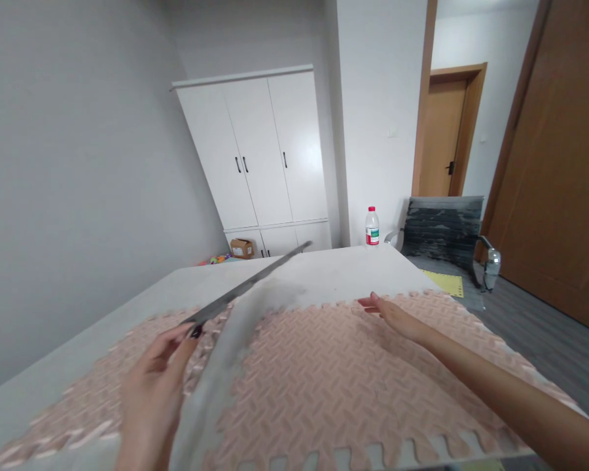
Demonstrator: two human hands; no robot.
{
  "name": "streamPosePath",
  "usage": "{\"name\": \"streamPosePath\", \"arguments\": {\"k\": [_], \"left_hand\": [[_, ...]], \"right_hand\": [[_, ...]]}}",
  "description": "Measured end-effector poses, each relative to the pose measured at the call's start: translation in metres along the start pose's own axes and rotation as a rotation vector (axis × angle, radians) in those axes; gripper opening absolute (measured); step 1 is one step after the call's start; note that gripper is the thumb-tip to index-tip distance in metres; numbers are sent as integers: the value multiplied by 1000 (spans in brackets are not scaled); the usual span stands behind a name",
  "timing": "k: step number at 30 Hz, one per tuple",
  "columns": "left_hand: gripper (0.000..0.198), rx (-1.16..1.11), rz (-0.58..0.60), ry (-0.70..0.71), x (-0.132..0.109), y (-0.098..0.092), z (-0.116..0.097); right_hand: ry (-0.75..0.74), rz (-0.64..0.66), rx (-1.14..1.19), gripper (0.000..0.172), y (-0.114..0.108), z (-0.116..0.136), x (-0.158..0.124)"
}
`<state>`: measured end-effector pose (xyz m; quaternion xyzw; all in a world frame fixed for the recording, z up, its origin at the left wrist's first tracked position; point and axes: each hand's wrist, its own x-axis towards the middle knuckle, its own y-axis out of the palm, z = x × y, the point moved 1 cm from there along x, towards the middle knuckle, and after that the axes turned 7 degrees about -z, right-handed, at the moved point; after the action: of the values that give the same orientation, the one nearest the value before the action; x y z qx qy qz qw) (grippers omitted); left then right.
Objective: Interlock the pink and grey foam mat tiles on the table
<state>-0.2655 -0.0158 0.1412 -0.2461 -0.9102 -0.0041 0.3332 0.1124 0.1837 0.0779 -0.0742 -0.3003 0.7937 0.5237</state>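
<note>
A long, straight grey strip, much like a metal ruler (255, 280), slants up and away over the table from my left hand (157, 373). That hand is closed on its near end, thumb and fingers pinching it. Under and beside the hand lies a pink interlocking foam mat (98, 379) with a raised tread pattern. A second, larger pink foam mat (314, 366) covers the middle and right. My right hand (385, 313) is at this mat's far edge, fingers stretched out and holding nothing; whether it touches the mat I cannot tell.
The white table (353, 271) shows between the mats and behind them. A bottle with a red cap (372, 227) stands by its far edge. To the right is a dark chair (442, 226) with a yellow sheet (444, 282). Behind are a white cabinet (255, 144) and a cardboard box (242, 248).
</note>
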Motion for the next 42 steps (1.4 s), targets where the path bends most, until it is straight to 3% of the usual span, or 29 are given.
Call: {"name": "streamPosePath", "arguments": {"k": [2, 5, 8, 11, 14, 17, 22, 28, 36, 42], "left_hand": [[31, -115, 209, -2, -7, 45, -32], [26, -83, 451, 142, -22, 108, -62], [17, -75, 593, 196, -37, 157, -70], [12, -73, 686, 233, -46, 192, -68], [9, -50, 759, 273, -48, 221, -65], [9, -13, 823, 320, -47, 250, -63], [23, 155, 898, 372, -54, 296, -52], [28, 483, 900, 398, -72, 327, -32], [28, 641, 922, 464, -77, 342, -23], [28, 706, 922, 506, -80, 349, -22]], "right_hand": [[137, -37, 209, 87, -13, -1, 9], [253, -156, 587, 81, -44, -6, 17], [350, -366, 862, 59, -85, -26, 17], [476, -506, 971, 46, -121, -59, 13], [545, -561, 928, 25, -143, -95, 10], [536, -637, 697, 8, -158, -126, 12], [531, -731, 365, 7, -175, -160, 24], [480, -615, -47, 20, -169, -189, 42], [392, -541, -373, 20, -154, -204, 53], [376, -502, -534, 45, -145, -223, 55]]}}
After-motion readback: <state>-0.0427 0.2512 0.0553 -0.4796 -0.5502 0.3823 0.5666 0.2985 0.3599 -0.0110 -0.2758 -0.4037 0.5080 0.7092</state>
